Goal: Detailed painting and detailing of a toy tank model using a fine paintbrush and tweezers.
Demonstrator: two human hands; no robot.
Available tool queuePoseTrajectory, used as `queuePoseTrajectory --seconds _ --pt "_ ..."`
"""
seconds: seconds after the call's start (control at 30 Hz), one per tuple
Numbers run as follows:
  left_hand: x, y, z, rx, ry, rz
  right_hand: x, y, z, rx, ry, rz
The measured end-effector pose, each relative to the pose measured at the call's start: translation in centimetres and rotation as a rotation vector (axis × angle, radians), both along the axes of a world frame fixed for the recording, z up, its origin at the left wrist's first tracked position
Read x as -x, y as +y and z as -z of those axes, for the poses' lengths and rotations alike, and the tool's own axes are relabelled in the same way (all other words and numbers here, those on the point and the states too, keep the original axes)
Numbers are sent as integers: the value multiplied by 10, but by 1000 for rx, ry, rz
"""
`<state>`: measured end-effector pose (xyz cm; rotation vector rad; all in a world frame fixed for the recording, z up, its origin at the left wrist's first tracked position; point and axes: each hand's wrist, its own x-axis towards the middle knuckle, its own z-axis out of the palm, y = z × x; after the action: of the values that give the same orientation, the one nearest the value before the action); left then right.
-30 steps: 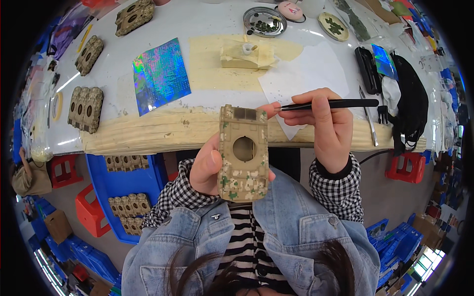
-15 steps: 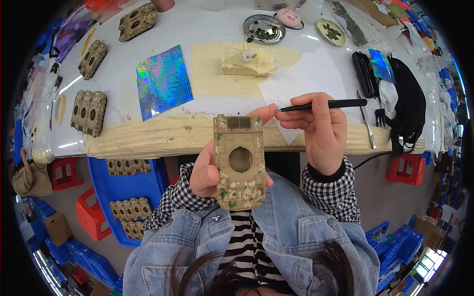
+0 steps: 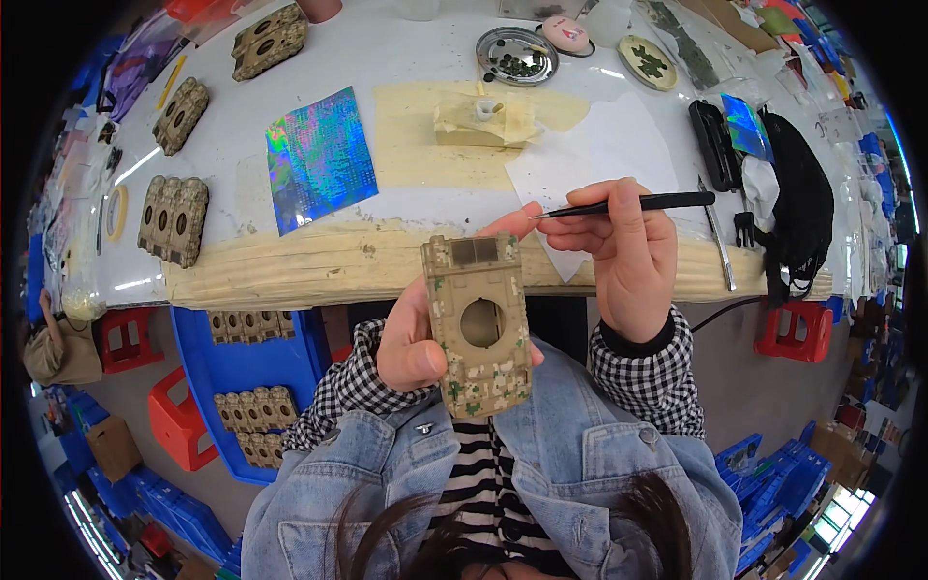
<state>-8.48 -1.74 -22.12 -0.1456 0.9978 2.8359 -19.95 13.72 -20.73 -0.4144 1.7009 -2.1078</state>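
Table (image 3: pixel 406 56): biggest item, wht top, near edge w/ tan padding (image 3: pixel 290 266). Below it, L side: blue tray (image 3: pixel 237 362) w/ rows of other hulls (image 3: pixel 253 410). Red stool (image 3: pixel 184 416) just beside tray; 2nd red stool (image 3: pixel 793 329) under table's R end.

Up top, R: blk bag (image 3: pixel 807 213), part over the edge. Wht sheet (image 3: pixel 619 155), approx mid-R, lies by the work area. Foil (image 3: pixel 324 159), blue-grn sheen, L of ctr. 3 hull groups (image 3: pixel 173 220) along table's L side, one near edge, two farther back.

L hand (image 3: pixel 414 343): grasping hull (image 3: pixel 480 362), thumb on its L side, fingertips showing past R side; index runs behind & out beyond far end. Hull is in front of table edge, above lap, far end overlapping padding in view. Tan, rnd hole approx mid, dk panels at far end, grn/wht pixel camo mostly near end + L side.

R hand (image 3: pixel 633 246): pinching tweezers, thumb vs. fingers, R of hull.

Blk case (image 3: pixel 710 145) beside bag. Taped block (image 3: pixel 474 137) behind hull, sm. cup (image 3: pixel 485 108) on it. Metal dish (image 3: pixel 498 43) at back, w/ dk grn bits (image 3: pixel 522 66). Tweezers (image 3: pixel 667 201): blk, approx level, tips pointing L at L index tip; contact, can't tell. Anything in tips: too sm. to tell.
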Motion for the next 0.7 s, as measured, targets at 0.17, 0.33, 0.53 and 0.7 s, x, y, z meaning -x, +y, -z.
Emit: queuePoseTrajectory --seconds 0.17,0.33,0.53,0.7 --pt "1 -6 15 -12 260 77 0 -1 -1 -3 6 -3" --pt "1 -7 14 -3 267 85 0 -2 -1 -11 10 1" --pt "1 -6 14 -8 257 71 0 -2 1 -8 7 1" --pt "2 -5 19 -110 304 41 1 0 -2 14 48 30"
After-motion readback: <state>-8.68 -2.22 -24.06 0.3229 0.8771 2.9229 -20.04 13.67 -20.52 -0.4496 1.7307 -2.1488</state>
